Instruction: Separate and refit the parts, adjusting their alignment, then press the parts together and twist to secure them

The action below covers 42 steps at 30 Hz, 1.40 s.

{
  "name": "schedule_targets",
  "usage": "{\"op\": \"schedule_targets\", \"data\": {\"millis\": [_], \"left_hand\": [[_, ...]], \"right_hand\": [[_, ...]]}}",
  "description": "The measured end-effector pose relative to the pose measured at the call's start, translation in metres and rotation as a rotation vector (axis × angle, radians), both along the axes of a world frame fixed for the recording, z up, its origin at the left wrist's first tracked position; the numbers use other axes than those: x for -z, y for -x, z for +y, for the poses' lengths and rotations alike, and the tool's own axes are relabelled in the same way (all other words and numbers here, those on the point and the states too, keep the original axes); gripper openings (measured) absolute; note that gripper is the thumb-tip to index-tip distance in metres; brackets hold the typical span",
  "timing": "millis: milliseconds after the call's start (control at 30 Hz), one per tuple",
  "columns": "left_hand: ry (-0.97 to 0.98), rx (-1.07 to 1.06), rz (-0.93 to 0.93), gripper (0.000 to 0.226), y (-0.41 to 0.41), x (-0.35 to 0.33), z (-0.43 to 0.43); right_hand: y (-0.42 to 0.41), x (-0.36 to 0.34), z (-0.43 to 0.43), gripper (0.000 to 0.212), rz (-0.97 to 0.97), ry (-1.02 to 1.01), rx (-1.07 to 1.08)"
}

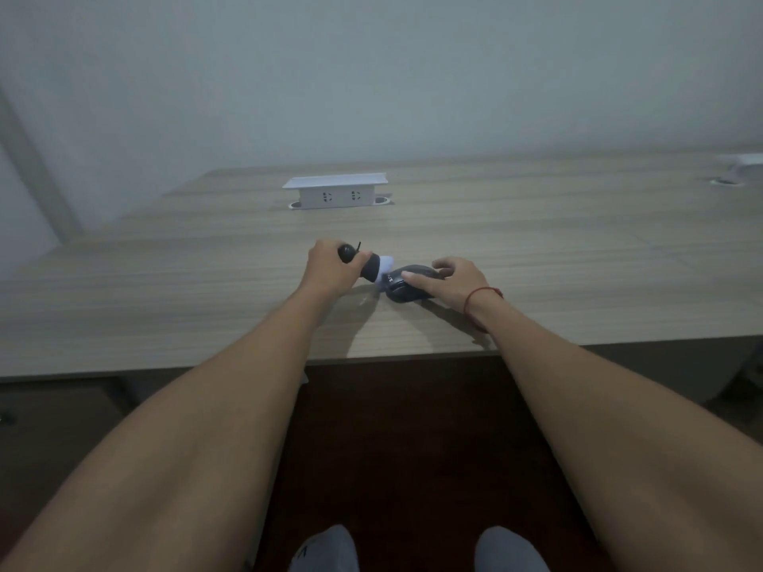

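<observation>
Left hand (328, 266) grips a dark brush tool (363, 262), its pale tip touching the computer mouse (406, 289). Right hand (458, 282) holds the mouse, thumb and fingers curled around it. Mouse lies on the desk (536, 241), nearer the person than the socket box (336, 192).

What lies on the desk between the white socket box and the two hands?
Nothing: in the head view the desk is bare between the socket box and both hands.

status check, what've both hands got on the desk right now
Left hand grips a black tool with a white tip. Right hand holds a dark grey computer mouse on the wooden desk. White tip touches mouse. Nothing in the way.
</observation>
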State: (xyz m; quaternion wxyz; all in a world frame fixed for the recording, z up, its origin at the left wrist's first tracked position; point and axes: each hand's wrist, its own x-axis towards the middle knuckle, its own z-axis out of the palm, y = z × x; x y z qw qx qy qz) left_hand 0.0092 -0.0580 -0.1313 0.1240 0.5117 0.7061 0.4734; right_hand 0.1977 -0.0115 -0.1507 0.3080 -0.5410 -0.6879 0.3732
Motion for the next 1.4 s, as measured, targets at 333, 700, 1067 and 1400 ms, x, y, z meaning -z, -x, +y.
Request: {"op": "schedule_targets", "data": {"millis": [333, 700, 1067, 1400], "left_hand": [[-0.068, -0.031, -0.079, 0.041, 0.003, -0.012, 0.001], [0.016, 0.051, -0.140, 0.030, 0.004, -0.008, 0.007], [-0.070, 0.090, -0.071, 0.035, -0.001, -0.019, 0.013], [-0.058, 0.175, -0.064, 0.034, -0.024, -0.026, 0.024]], "right_hand": [[0.023, -0.002, 0.004, 0.103, -0.095, 0.040, -0.087], [0.031, 0.005, 0.014, 0.122, -0.138, 0.016, -0.120], [0.024, 0.010, 0.015, 0.106, -0.035, -0.062, -0.167], [0.024, 0.010, 0.014, 0.071, 0.028, -0.060, -0.198]]}}
